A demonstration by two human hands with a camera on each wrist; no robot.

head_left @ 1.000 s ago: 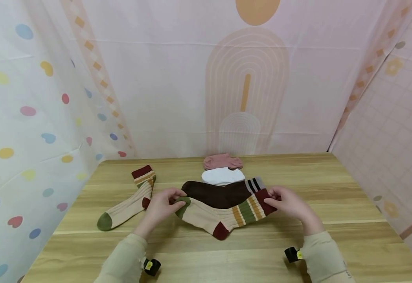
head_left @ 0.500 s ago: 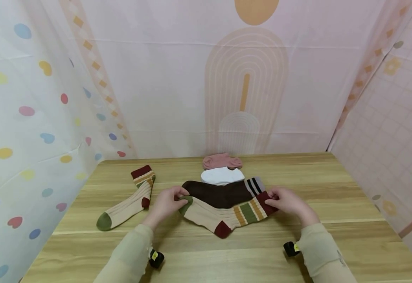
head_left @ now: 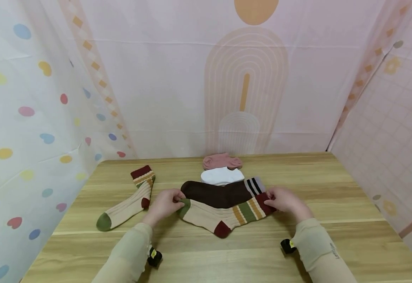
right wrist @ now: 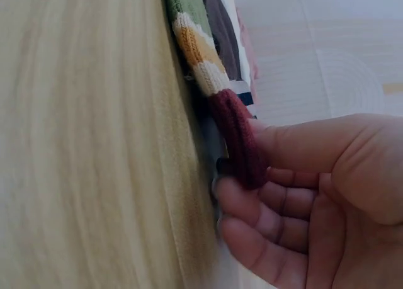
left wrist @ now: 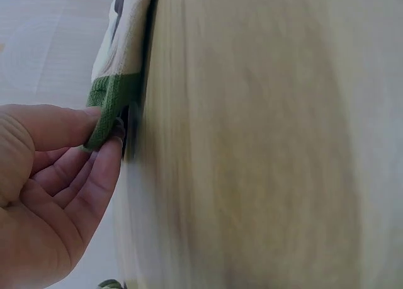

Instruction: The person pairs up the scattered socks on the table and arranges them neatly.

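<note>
A long cream sock (head_left: pixel 206 216) with a green toe, maroon heel and striped maroon cuff spans the space between the hands in the head view. My left hand (head_left: pixel 165 203) pinches its green toe (left wrist: pixel 108 103) between thumb and fingers. At the other end, my right hand (head_left: pixel 286 199) pinches the maroon cuff (right wrist: pixel 239 135). Just behind lies a dark brown sock (head_left: pixel 213 193) with a grey, black-striped cuff, partly overlapped by the cream one. A similar cream sock (head_left: pixel 131 206) with green toe lies to the left of my left hand.
Behind the brown sock, white low-cut socks (head_left: pixel 221 175) and then pink low-cut socks (head_left: pixel 222 160) lie in a row toward the back of the wooden table (head_left: pixel 213 263). A printed cloth backdrop (head_left: pixel 170 90) rises at the far edge.
The toe end of the held sock shifted slightly right, then back left and a little toward the person. Both hands keep their pinch, and the right forearm has drawn slightly inward.
</note>
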